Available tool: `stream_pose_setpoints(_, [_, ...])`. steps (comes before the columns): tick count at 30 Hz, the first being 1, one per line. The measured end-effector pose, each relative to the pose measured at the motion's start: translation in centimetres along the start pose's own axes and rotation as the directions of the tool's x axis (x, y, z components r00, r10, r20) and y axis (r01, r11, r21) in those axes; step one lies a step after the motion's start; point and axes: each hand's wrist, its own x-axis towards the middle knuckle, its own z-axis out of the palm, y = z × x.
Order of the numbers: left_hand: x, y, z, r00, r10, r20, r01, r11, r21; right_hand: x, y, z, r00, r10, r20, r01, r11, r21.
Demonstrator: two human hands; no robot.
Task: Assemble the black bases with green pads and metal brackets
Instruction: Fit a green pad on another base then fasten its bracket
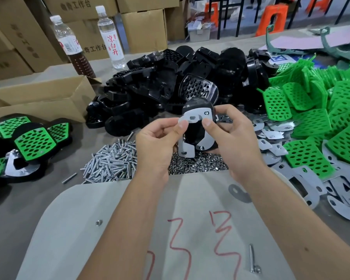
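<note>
Item in hand: one black base (196, 136), held upright above the nut pile (198, 164), underside toward the person, long axis running up and down

Metal bracket (196, 118): one curved plate lying across the top and right edge of the base; one screw head visible at its upper right, a second near the lower end

Left hand (156, 142): thumb and forefinger pinch the bracket's free left tip, which stands just off the base

Right hand (230, 138): fingers curl round the base's right side, thumb pressing on the bracket; this hand carries the weight

Relation that matters: the loose end lies on the left hand's side, so that hand is judged nearer for seating it

Stock on the table (28, 199):
- black bases (180, 77), heap behind, too many to count
- green pads (311, 118), heap at right, uncounted
- spare brackets (271, 138), scattered at right, uncounted
- screws (109, 160), one pile at centre left; two strays nearer the person
- finished pieces (34, 140), about four at left
- bottles (109, 33), two
- open carton (38, 102), one
</note>
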Motion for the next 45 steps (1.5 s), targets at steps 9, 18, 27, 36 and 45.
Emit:
stream_pose_setpoints(9, [0.8, 1.9, -1.9, 0.99, 0.136, 0.028, -0.129, 0.975, -0.183, 0.0, -0.1, -0.2, 0.994, 0.106, -0.011, -0.104, 0.987, 0.119])
stream_pose_setpoints(18, [-0.6, 0.6, -0.2, 0.832, 0.48, 0.277, -0.546, 0.797, 0.258, 0.0, -0.3, -0.1, 0.99, 0.123, -0.066, -0.116, 0.988, 0.099])
stream_pose_setpoints(27, [-0.8, 0.1, 0.5, 0.956, 0.275, 0.105, -0.291, 0.938, 0.19, 0.0, -0.4, -0.1, 0.989, 0.11, -0.096, -0.105, 0.993, 0.059])
stream_pose_setpoints(36, [-0.4, -0.8, 0.7, 0.991, 0.128, -0.031, -0.125, 0.989, 0.082, 0.0, -0.2, -0.1, 0.995, 0.071, -0.073, -0.067, 0.996, 0.059])
stream_pose_setpoints(45, [-0.9, -0.7, 1.0, 0.999, 0.012, -0.029, -0.01, 0.998, 0.063, 0.0, 0.1, -0.1, 0.997, 0.03, -0.067, -0.029, 0.999, 0.015])
